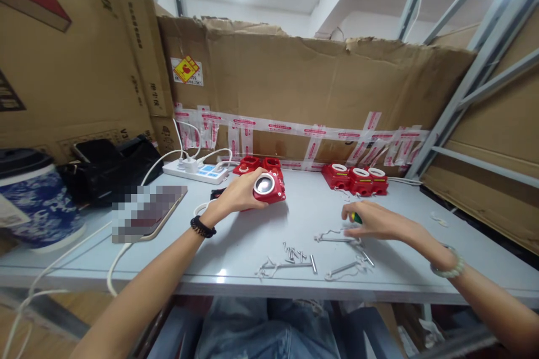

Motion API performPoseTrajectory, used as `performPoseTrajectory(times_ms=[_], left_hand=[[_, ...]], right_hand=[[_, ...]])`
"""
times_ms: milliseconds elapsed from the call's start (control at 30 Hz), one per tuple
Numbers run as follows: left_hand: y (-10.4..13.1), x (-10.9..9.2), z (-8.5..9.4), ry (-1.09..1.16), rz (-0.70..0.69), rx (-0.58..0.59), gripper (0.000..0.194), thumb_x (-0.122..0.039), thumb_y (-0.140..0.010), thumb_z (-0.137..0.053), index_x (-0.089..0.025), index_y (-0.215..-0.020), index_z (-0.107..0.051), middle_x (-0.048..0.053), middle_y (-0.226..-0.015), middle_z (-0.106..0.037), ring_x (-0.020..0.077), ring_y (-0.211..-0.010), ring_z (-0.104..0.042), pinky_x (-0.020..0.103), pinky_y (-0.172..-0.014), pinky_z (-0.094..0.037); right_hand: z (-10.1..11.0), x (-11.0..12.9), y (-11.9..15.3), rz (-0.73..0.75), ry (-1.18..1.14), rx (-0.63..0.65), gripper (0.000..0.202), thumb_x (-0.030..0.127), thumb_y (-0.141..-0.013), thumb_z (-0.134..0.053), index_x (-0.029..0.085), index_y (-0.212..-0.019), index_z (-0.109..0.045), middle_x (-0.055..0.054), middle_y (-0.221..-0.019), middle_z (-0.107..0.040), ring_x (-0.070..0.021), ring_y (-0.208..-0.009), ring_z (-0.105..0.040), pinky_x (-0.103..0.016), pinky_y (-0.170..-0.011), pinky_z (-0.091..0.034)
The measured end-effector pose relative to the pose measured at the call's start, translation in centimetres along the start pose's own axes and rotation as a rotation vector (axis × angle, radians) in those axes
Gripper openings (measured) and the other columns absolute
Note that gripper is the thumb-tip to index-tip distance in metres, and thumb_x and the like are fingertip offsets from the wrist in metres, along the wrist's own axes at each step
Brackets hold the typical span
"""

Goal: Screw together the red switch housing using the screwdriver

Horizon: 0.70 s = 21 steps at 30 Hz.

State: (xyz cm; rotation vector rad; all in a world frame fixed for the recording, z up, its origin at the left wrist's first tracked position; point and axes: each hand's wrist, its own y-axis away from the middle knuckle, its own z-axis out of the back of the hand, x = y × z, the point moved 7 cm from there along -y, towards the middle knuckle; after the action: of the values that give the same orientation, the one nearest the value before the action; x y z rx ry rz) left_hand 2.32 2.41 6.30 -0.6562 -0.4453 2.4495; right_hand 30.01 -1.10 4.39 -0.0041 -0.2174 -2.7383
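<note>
My left hand [241, 192] is closed around a red box-shaped housing [275, 195] that has a round window in a white ring. It holds the housing tilted above the table. My right hand [373, 220] is curled around a small tool with a green and yellow handle [357, 217]; the rest of the tool is hidden. Just below that hand lies a metal rod with a thin cord [337, 238]. Two more corded rods, one a T-shaped bar [313, 263], lie closer to the table's front edge. Several loose screws [292, 252] are heaped beside the T-shaped bar.
Several red housings with white rings [360, 179] stand at the back right, and more red housings [248, 165] behind my left hand. A white power strip [196, 171] with cables, a phone [151, 213] and a patterned cup [37, 202] are on the left. Cardboard [295, 78] walls the back.
</note>
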Motion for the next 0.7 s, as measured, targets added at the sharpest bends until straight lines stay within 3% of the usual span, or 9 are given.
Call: performPoseTrajectory(times_ms=[100, 167, 233, 400, 700], left_hand=[[0.0, 0.1, -0.1, -0.013, -0.007, -0.003, 0.056, -0.037, -0.058, -0.071, -0.021, -0.105, -0.045, 0.004, -0.097, -0.061, 0.0246, -0.083, -0.059, 0.029, -0.065, -0.041], [0.0, 0.2, -0.2, -0.015, -0.007, -0.001, 0.056, -0.038, -0.058, -0.071, -0.021, -0.105, -0.045, 0.004, -0.097, -0.061, 0.0246, -0.083, -0.059, 0.03, -0.065, -0.041], [-0.1, 0.3, -0.2, -0.014, -0.008, 0.003, 0.056, -0.039, -0.058, -0.071, -0.021, -0.105, -0.045, 0.004, -0.097, -0.061, 0.0244, -0.083, -0.059, 0.029, -0.065, -0.041], [-0.1, 0.4, -0.3, -0.012, -0.002, 0.011, 0.056, -0.039, -0.058, -0.071, -0.021, -0.104, -0.045, 0.004, -0.097, -0.061, 0.0245, -0.083, -0.058, 0.029, -0.065, -0.04], [-0.1, 0.3, -0.3, -0.025, -0.006, 0.009, 0.057, -0.037, -0.057, -0.071, -0.021, -0.105, -0.044, 0.005, -0.097, -0.061, 0.0247, -0.082, -0.058, 0.03, -0.064, -0.04]], right_hand=[[-0.9, 1.6, 0.6, 0.133, -0.176, 0.151, 0.067, 0.058, -0.061, -0.063, 0.02, -0.115, -0.056, -0.009, -0.107, -0.057, -0.0246, -0.097, -0.053, -0.031, -0.081, -0.039], [-1.6, 2.4, 1.0, 0.184, -0.207, 0.212, 0.073, 0.059, -0.055, -0.068, 0.021, -0.116, -0.055, -0.008, -0.108, -0.056, -0.0247, -0.097, -0.052, -0.031, -0.082, -0.039], [-2.0, 2.5, 1.1, 0.17, -0.2, 0.21, 0.067, 0.054, -0.054, -0.07, 0.02, -0.111, -0.057, -0.007, -0.104, -0.056, -0.0238, -0.092, -0.053, -0.031, -0.078, -0.04], [-2.3, 1.8, 1.0, 0.083, -0.19, 0.176, 0.033, 0.04, -0.067, -0.061, 0.018, -0.092, -0.061, -0.006, -0.094, -0.057, -0.0199, -0.084, -0.053, -0.029, -0.073, -0.039], [-2.2, 2.5, 0.9, 0.124, -0.168, 0.158, 0.019, 0.031, -0.069, -0.056, 0.019, -0.083, -0.063, -0.005, -0.086, -0.058, -0.0171, -0.078, -0.053, -0.026, -0.069, -0.039]])
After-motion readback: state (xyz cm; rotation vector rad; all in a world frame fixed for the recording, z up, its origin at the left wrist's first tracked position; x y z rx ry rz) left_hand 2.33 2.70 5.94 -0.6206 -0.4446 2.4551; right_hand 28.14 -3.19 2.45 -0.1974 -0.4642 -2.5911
